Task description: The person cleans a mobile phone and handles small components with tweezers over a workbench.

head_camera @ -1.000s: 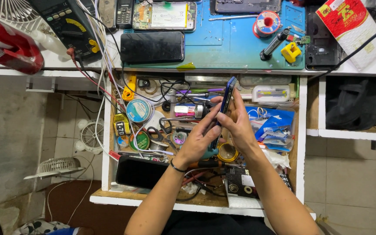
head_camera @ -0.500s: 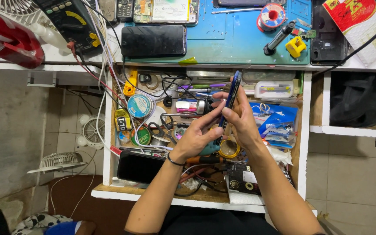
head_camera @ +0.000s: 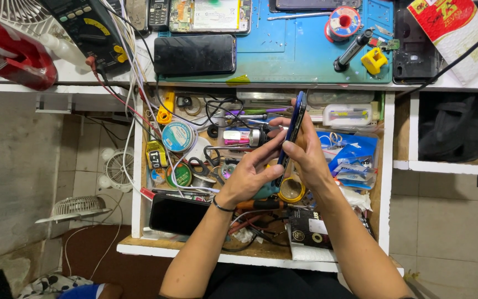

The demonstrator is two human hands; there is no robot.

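Both my hands hold a dark blue phone edge-on above an open drawer full of tools. My left hand grips the phone's lower part, its fingers stretched along the left side. My right hand wraps the phone from the right, thumb on the edge. A thin band circles my left wrist. The phone's screen is hidden because it is seen from its edge.
A blue work mat on the white bench carries a black phone, a solder spool, a black-handled tool and a yellow block. A multimeter lies at the left. Tape rolls, wires, another black phone fill the drawer.
The view has shifted slightly, so hands and drawer sit a little lower and to the right. My hands keep the same hold on the phone, which stays edge-on.
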